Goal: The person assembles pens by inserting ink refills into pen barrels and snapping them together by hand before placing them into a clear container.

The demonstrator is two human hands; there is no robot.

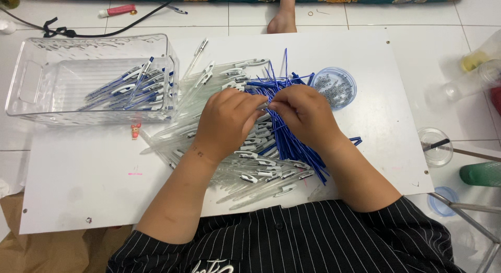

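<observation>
Both hands meet over the middle of the pile, fingertips pinched together on one small pen part. Left hand (225,121) and right hand (305,116) are both closed on it; it looks like a thin blue refill (267,104) going into or against a clear barrel, but the fingers hide most of it, so I cannot tell exactly which piece each hand has.

Handling judgement: these parts are very light, thin plastic. The blue refills (286,142) are slender and will flex a bit, best pinched near one end. The clear barrels (245,174) are stiffer, smooth, probably slippery, and they roll (round bodies on a flat board). The clips give a grip point.

The tiny metal springs sit in a round blue dish (334,86) just beyond the right hand; easy to scatter.

A clear plastic bin (94,77) at far left holds finished-looking pens (130,90).

Surface: a white board serving as a desk (78,174), laid on a white tiled floor (396,14). A black cable (104,27) and a small tube lie on the tiles beyond it, cups and a green bottle (482,174) at right, someone's bare foot (284,14) at the top edge.
</observation>
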